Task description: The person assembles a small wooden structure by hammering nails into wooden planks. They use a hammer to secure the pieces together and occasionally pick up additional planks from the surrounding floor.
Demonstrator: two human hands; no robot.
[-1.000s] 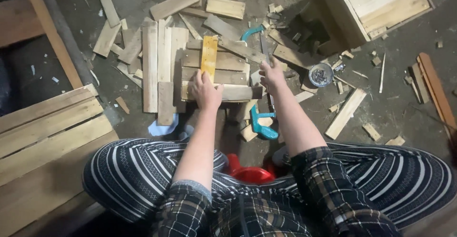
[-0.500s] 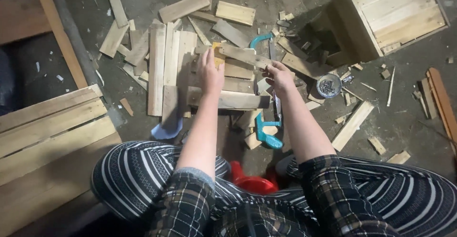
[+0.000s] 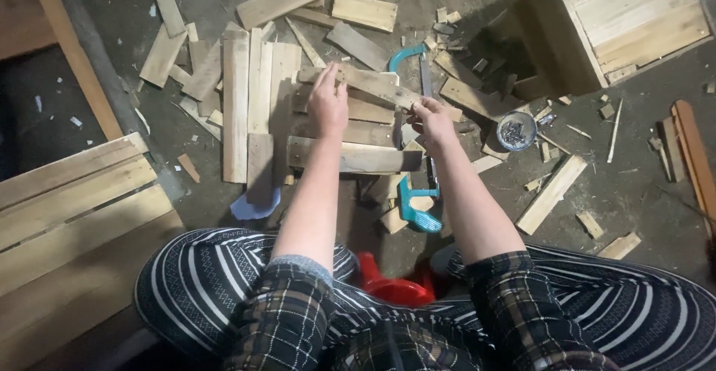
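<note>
Two hands on one wooden slat (image 3: 373,84) | left hand (image 3: 328,106) fingers clamped near its left end | right hand (image 3: 432,121) fingers clamped on its right end

**The slat I'm holding**

I hold a thin wooden slat (image 3: 373,84) in both hands: my left hand (image 3: 328,106) pinches it near its left end, my right hand (image 3: 431,117) grips its right end. It is pale, rough, unpainted wood, long and narrow, lying nearly flat and slanting down to the right. It sits just above a small stack of similar boards (image 3: 350,155) on the floor, crossing over the top ones. I cannot tell whether it touches them.
</note>
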